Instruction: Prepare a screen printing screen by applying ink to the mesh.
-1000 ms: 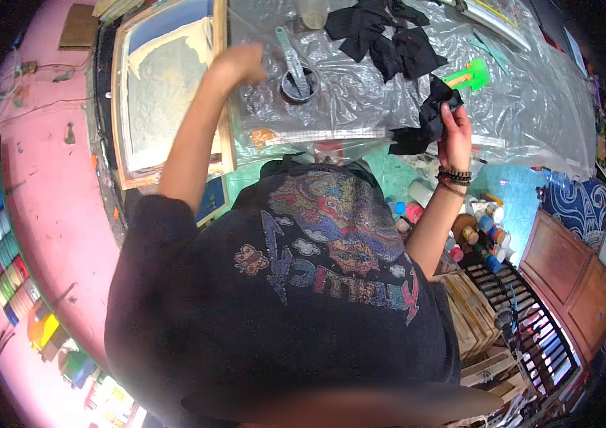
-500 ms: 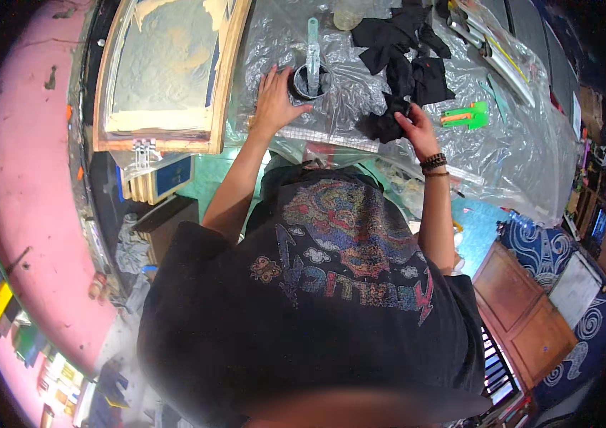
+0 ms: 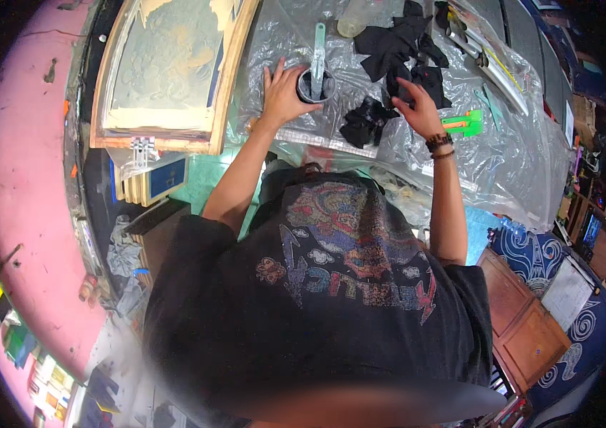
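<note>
Along the far left curves a pink wall (image 3: pixel 32 178), and beside it a wooden-framed screen (image 3: pixel 221 78) smeared with grey lies at the edge of a worktable covered in clear plastic sheeting (image 3: pixel 510 167). Several smaller frames (image 3: pixel 167 178) stand below, one faced in blue.

Next, the left hand (image 3: pixel 285 96) bends thumb and index finger around the left side of a grey-black cup (image 3: pixel 304 93), holding it, with its other fingers spread. A pale-green-handled spatula (image 3: pixel 318 57) leans in the cup, its handle rising past the rim.

Just right of the cup, a crumpled black cloth (image 3: pixel 366 123) rests on the sheeting. Behind it lie more black cloth pieces (image 3: pixel 388 46), near a translucent container (image 3: pixel 353 23).

The right hand (image 3: pixel 417 103) is open, with thumb and index apart and nothing visible between them; it blocks part of the cloth pieces, and whether it touches them cannot be told.

Farther right are a green-and-orange tool (image 3: pixel 468 123), a slim teal tool (image 3: pixel 490 103) and long silvery bars (image 3: pixel 502 82).
</note>
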The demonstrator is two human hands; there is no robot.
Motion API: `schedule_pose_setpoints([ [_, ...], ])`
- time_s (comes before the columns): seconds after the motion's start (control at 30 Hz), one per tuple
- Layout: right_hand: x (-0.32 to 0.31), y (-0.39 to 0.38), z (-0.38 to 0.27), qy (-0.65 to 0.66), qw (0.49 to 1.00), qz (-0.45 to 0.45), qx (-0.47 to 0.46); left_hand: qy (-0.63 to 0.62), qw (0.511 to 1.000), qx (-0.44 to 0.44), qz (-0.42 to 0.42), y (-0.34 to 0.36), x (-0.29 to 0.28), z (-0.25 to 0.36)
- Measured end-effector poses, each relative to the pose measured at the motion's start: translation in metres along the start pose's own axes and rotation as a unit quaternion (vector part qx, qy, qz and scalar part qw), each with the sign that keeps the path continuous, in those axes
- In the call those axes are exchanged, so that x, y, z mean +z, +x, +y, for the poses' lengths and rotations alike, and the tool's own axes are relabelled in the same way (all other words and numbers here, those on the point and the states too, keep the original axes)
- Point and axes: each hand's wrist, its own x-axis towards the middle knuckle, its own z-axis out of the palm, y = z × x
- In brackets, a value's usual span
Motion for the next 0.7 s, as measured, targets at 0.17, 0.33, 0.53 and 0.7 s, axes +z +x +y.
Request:
schedule_pose_setpoints([
  [0.17, -0.016, 0.048, -0.099, -0.123, 0.956, 0.09, -0.251, -0.04, 0.999, 0.014, -0.009, -0.001, -0.009, 0.009],
  [0.33, -0.016, 0.086, -0.146, -0.357, 0.834, 0.131, -0.4, -0.083, 0.995, 0.042, -0.024, -0.011, -0.028, 0.015],
  [0.53, -0.05, 0.095, -0.17, -0.454, 0.785, -0.099, -0.41, -0.186, 0.982, 0.02, 0.026, -0.019, -0.056, 0.03],
  [0.7, -0.075, 0.089, -0.163, -0.403, 0.781, 0.048, -0.475, -0.212, 0.974, -0.006, 0.074, -0.007, -0.073, 0.036],
])
